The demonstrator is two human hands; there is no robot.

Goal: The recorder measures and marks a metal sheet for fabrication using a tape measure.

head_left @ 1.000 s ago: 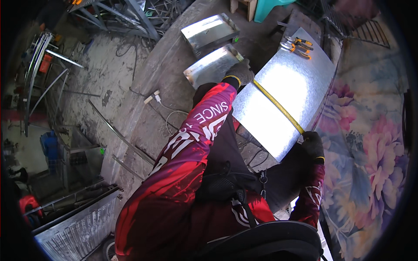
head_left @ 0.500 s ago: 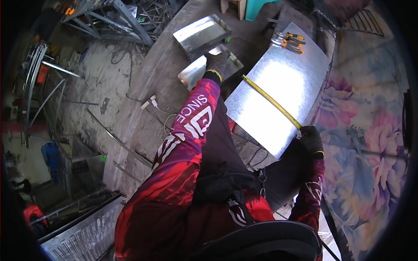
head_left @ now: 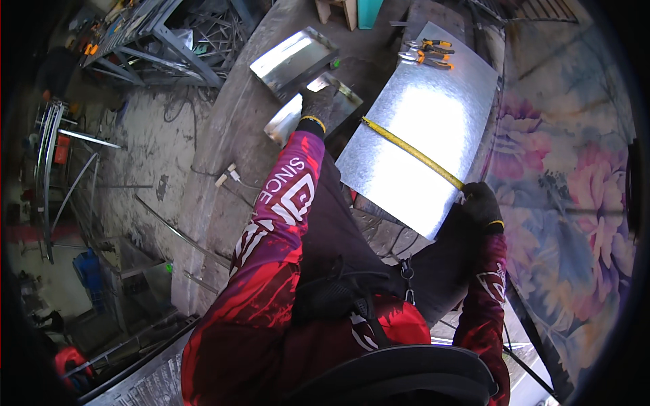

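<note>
Head view: the tape measure (head_left: 414,152) lies across the galvanized sheet (head_left: 450,98), pinched by the right hand (head_left: 482,204), its unheld far end liable to skid if bumped, while the left hand (head_left: 317,104), over a metal tray (head_left: 349,101), hides whether its grip is spread.

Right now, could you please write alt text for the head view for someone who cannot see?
A gloved right hand holds a yellow tape measure across a shiny metal sheet with pliers at its far end; the gloved left hand is over a metal piece.
</note>
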